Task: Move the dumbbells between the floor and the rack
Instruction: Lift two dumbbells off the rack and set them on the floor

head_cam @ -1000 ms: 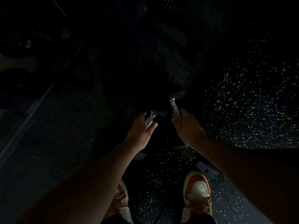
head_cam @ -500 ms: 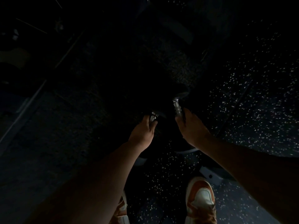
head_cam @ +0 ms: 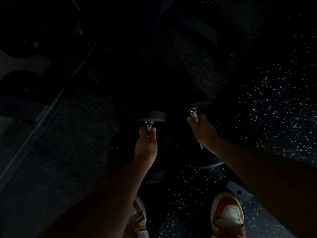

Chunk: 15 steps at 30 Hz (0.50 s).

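The scene is very dark. My left hand (head_cam: 146, 146) is wrapped around the chrome handle of a black dumbbell (head_cam: 151, 116), whose far head shows just beyond my fingers. My right hand (head_cam: 203, 133) grips the handle of a second dumbbell (head_cam: 199, 107); its far head is dim above my knuckles and its near head (head_cam: 210, 163) shows below my wrist. Both dumbbells lie lengthwise away from me over the speckled rubber floor (head_cam: 267, 103). Whether they touch the floor is too dark to tell.
My two orange-and-white shoes (head_cam: 227, 215) stand at the bottom, with a grey metal foot plate (head_cam: 237, 189) just beyond the right one. At the far left, dark round weights (head_cam: 18, 79) sit on a rack with a slanted rail (head_cam: 34, 133).
Both hands went from reaching over the handles to closing around them. The left dumbbell's far head has come into view, and the view has shifted slightly.
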Tool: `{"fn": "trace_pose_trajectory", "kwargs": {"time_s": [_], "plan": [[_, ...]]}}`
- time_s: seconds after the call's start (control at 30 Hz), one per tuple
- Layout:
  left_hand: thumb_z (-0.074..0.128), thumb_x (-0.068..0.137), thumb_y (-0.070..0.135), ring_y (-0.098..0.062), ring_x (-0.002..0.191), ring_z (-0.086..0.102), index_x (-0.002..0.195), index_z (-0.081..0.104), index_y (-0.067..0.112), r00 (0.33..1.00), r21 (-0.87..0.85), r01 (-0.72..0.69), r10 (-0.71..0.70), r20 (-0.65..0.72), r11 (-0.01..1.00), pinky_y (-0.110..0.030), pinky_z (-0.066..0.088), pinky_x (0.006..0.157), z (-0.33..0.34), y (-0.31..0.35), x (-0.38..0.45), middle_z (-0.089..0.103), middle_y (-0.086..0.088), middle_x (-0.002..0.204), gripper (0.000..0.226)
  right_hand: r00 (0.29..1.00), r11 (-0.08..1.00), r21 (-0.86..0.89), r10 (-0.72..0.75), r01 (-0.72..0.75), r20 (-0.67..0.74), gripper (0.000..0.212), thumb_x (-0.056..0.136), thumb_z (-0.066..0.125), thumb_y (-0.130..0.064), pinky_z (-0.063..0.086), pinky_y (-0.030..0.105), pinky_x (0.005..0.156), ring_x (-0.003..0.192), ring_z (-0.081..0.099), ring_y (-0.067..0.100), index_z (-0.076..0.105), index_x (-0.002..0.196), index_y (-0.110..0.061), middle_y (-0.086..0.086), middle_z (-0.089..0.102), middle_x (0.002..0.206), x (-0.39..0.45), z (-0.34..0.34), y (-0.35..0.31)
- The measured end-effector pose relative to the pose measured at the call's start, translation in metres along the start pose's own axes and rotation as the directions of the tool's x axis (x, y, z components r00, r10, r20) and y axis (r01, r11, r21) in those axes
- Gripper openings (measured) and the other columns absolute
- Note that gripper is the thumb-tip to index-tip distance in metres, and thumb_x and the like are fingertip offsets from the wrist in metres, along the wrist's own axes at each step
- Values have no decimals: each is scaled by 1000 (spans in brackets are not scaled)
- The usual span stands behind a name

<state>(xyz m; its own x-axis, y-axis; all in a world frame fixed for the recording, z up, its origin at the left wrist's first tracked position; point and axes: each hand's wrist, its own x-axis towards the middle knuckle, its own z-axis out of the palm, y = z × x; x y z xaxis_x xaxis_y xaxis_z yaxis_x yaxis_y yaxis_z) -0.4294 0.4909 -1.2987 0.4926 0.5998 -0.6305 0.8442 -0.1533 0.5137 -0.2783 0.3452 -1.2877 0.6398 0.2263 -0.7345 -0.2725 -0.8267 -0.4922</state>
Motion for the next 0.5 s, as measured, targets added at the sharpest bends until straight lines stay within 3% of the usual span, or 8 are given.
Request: {"fn": "trace_pose_trajectory", "kwargs": {"time_s": [0.1, 0.23, 0.3, 0.37, 0.43, 0.5], "plan": [[45, 102, 41, -39, 83, 68, 126, 43, 16, 998, -110, 47, -51, -37, 993, -29, 42, 53, 1, 1, 0, 64, -7, 90, 35, 998, 999, -21, -49, 48, -30, 49, 98, 52, -44, 39, 29, 74, 97, 63, 33, 43, 132, -11, 8, 59, 99, -1, 13, 1], [45, 97, 49, -32, 77, 64, 125, 46, 20, 1000, -207, -1, -3, -22, 978, -37, 51, 69, 5, -4, -1, 63, -5, 89, 41, 995, 995, -63, -84, 80, -59, 42, 96, 55, -44, 40, 26, 68, 83, 62, 26, 45, 127, -18, 1, 57, 95, 0, 24, 4], [50, 88, 63, -26, 65, 69, 119, 48, 30, 996, -287, 91, -79, 51, 954, -40, 58, 60, 4, -4, 2, 68, -8, 85, 45, 995, 997, -45, -64, 60, -78, 44, 93, 59, -48, 39, 23, 58, 70, 57, 17, 45, 125, -23, 0, 58, 92, 2, 24, 5], [58, 78, 69, -16, 47, 66, 109, 53, 33, 986, -366, 162, -137, 92, 916, -30, 53, 45, 6, -2, 8, 69, -5, 80, 47, 995, 998, -28, -58, 56, -81, 46, 89, 63, -49, 38, 18, 45, 65, 54, 12, 46, 124, -24, -1, 59, 89, 6, 24, 6], [66, 72, 65, -13, 38, 60, 96, 58, 33, 981, -436, 194, -166, 101, 879, -23, 47, 40, 10, -1, 13, 67, -2, 70, 42, 995, 998, -9, -69, 68, -76, 46, 88, 66, -47, 36, 9, 35, 62, 54, 8, 47, 123, -24, -6, 57, 83, 9, 24, 8], [72, 71, 59, -12, 33, 51, 85, 58, 34, 979, -488, 203, -173, 106, 849, -22, 42, 36, 13, -3, 15, 59, 3, 54, 32, 995, 997, 26, -65, 67, -72, 44, 86, 67, -46, 39, 5, 38, 64, 59, 8, 49, 122, -25, -6, 60, 84, 11, 24, 8]]}}
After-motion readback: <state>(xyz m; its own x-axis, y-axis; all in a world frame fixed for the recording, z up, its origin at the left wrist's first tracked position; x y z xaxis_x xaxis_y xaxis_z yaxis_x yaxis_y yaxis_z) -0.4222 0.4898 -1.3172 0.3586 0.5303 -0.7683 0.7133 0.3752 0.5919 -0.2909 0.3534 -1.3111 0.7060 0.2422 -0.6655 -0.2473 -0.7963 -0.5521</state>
